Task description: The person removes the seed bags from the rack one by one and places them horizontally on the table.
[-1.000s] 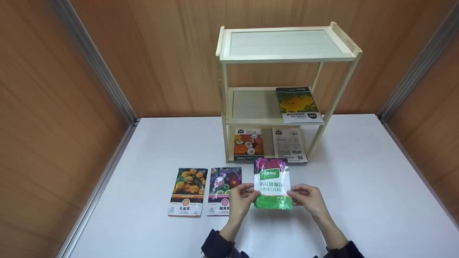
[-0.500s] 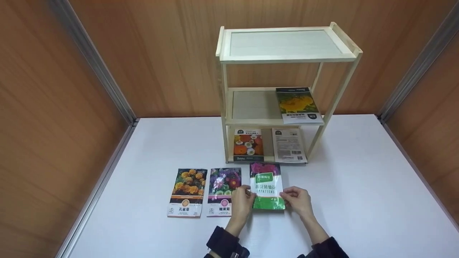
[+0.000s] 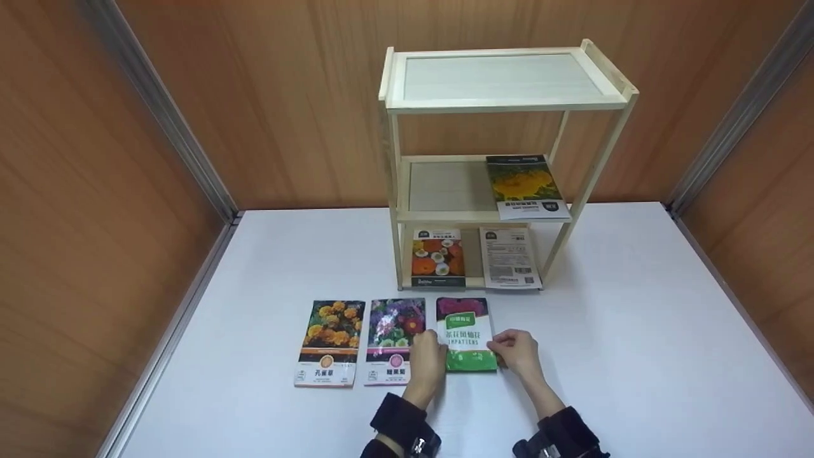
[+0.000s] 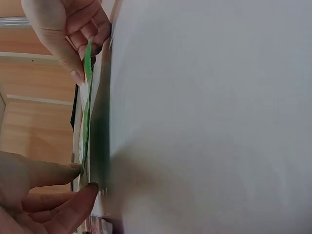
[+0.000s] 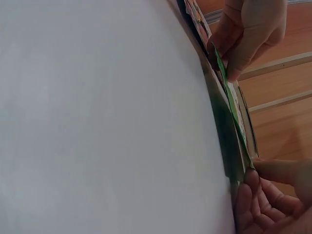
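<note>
A green and white seed packet point(image 3: 466, 337) with magenta flowers and the word IMPATIENS lies between my hands, close over the table. My left hand point(image 3: 427, 364) pinches its left edge between thumb and fingers. On the opposite edge, my right hand point(image 3: 518, 353) pinches it too. Both wrist views show the packet edge-on, a green strip point(image 4: 86, 117) just above the white surface with its shadow beneath. Left of it lie a purple-flower packet point(image 3: 395, 331), partly covered by my left hand, and an orange-flower packet point(image 3: 330, 343), in one row.
A pale wooden three-tier shelf point(image 3: 505, 105) stands behind. Its middle tier bears a yellow-flower packet point(image 3: 528, 186); on the bottom tier are an orange-and-white-flower packet point(image 3: 438, 257) and a packet with its printed back up point(image 3: 510, 257). Wood-grain panels point(image 3: 286, 114) wall in the white table point(image 3: 636, 318).
Both hands have carried the impatiens packet left and lowered it toward the table, next to the purple-flower packet. It now lines up with the other two packets.
</note>
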### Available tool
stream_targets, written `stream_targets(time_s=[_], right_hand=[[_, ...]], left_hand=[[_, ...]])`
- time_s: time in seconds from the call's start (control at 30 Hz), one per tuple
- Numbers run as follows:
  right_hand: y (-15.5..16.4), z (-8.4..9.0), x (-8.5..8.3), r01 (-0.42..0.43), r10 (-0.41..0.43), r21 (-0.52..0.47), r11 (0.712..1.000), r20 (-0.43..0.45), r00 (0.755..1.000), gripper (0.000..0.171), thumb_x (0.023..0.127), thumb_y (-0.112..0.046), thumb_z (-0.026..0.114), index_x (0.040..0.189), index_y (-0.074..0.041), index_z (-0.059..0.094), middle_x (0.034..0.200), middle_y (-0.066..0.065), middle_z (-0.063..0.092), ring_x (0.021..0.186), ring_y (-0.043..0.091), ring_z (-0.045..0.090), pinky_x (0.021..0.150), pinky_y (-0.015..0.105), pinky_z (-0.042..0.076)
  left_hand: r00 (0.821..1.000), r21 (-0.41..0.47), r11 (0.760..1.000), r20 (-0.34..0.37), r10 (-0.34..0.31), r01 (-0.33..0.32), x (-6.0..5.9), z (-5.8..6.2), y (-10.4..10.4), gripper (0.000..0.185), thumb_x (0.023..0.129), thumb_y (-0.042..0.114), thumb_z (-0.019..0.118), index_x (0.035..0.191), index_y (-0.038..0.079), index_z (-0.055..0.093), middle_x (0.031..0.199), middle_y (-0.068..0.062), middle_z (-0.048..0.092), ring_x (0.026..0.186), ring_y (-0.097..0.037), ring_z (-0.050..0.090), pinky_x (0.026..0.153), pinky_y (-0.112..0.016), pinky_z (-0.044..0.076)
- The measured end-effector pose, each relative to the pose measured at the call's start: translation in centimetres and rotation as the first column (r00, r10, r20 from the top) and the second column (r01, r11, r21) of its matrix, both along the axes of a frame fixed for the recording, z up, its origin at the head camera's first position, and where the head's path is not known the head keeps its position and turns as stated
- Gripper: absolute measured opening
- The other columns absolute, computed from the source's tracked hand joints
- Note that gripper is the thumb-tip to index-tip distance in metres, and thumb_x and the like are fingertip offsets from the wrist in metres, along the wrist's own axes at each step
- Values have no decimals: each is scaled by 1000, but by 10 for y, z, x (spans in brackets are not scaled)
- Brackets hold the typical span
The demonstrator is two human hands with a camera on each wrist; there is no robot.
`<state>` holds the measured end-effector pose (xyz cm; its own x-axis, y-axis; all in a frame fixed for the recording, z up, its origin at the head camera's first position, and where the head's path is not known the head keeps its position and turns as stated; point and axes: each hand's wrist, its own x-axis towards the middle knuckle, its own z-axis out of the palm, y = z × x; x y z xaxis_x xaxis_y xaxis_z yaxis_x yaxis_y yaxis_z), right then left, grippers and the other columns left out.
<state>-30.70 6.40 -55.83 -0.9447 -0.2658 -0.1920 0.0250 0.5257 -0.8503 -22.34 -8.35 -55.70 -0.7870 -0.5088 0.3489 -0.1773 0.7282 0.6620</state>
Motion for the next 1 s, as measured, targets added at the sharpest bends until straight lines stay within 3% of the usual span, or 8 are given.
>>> stream_targets(time_s=[0.3, 0.53, 0.77, 1.0], right_hand=[[-3, 1, 0, -1, 0, 21, 1000, 1, 1000, 11, 75, -6, 67, 78, 4, 62, 59, 5, 57, 48, 13, 53, 45, 23, 46], [-6, -1, -1, -11, 14, 65, 998, -51, 999, 12, 73, -7, 69, 75, 2, 61, 58, 5, 56, 46, 12, 52, 43, 21, 44], [-4, 1, 0, -45, 49, 56, 997, -63, 997, 14, 78, -11, 66, 76, 2, 60, 56, 5, 55, 45, 12, 52, 41, 21, 43], [4, 18, 2, -88, 114, 124, 988, -220, 969, 15, 79, -11, 65, 80, 3, 61, 65, 4, 57, 54, 13, 54, 47, 24, 46]], left_hand=[[999, -42, 999, 37, 21, -19, -3, -2, 0, 21, 59, -9, 61, 53, 5, 46, 50, -10, 51, 47, -27, 53, 42, -35, 41], [988, -90, 995, 144, 57, -45, -8, 0, 0, 15, 62, -8, 60, 57, 3, 51, 56, -13, 54, 50, -29, 56, 43, -37, 43], [976, -120, 993, 212, 46, -20, -5, 8, -2, 12, 65, -2, 66, 62, 1, 55, 60, -14, 56, 55, -30, 57, 47, -38, 45], [973, -121, 993, 231, 27, 1, -3, 23, -7, 15, 69, 6, 71, 68, 0, 57, 67, -15, 59, 60, -30, 60, 50, -39, 47]])
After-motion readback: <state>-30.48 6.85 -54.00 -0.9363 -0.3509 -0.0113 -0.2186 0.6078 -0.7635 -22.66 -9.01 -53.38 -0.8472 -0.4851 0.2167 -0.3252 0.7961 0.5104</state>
